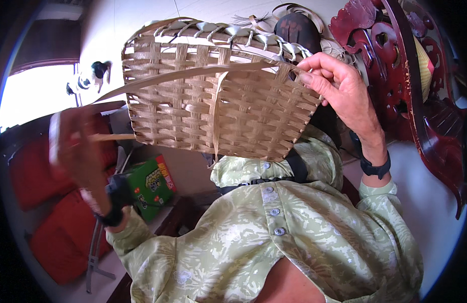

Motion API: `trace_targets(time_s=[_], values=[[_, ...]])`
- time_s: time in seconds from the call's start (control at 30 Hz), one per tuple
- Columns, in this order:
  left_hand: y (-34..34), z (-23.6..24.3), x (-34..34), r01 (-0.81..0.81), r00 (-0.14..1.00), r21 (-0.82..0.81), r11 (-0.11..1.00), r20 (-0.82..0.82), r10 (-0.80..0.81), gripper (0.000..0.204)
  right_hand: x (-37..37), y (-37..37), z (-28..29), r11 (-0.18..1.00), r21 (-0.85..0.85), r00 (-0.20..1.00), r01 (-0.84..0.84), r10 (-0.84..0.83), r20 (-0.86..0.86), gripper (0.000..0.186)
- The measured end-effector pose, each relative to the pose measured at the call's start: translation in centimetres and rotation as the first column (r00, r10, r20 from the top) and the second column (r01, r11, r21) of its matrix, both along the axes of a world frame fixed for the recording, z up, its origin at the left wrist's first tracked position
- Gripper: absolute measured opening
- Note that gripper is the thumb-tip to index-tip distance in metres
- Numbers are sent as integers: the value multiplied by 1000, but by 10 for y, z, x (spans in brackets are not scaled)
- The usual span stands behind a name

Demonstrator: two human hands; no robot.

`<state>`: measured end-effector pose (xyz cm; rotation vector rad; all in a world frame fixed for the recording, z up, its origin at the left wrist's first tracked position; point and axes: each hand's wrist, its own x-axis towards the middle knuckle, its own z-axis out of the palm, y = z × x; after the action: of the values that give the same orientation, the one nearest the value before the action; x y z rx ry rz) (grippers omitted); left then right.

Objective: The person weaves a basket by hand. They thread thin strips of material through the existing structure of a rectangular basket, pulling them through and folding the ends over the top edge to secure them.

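A tan basket of woven flat strips (178,111) is held up over my lap, with white lacing along its upper rim. One long loose strip (203,69) arcs leftward across the weave, and another hangs vertically over it. My right hand (339,86) is closed on the basket's upper right corner, thumb on top near the strip's end. My left hand (74,141) is out left of the basket, beside the strips' ends, too smeared by motion to show its fingers or what it holds.
A carved dark-red wooden chair (385,65) stands at right. Red cushions (57,232) and a green box (151,186) lie at lower left. A black-and-white dog (94,78) is near a bright doorway. Coiled strips and a dark round object (296,33) are beyond the basket.
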<state>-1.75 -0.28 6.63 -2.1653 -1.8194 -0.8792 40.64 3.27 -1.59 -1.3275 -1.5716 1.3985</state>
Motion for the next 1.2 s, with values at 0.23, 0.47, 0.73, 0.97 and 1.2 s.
trace_targets(time_s=[0.23,0.47,0.73,0.97,1.2], values=[[1,58,-101,-404,762,355,843,-379,525,26,-7,7,4,998,-6,997,-61,62,44,17],[12,-41,153,213,944,-129,968,-229,-238,19,-8,3,5,999,-8,994,-34,35,107,18],[13,13,-43,-215,971,97,972,-81,223,10,0,-3,2,999,2,999,-35,35,37,17],[20,23,-21,-82,844,273,958,-493,213,11,-6,1,-2,999,11,992,-41,39,122,18],[24,-52,136,332,918,-123,935,-184,-350,12,-9,-3,2,1000,-9,998,-23,24,56,16]])
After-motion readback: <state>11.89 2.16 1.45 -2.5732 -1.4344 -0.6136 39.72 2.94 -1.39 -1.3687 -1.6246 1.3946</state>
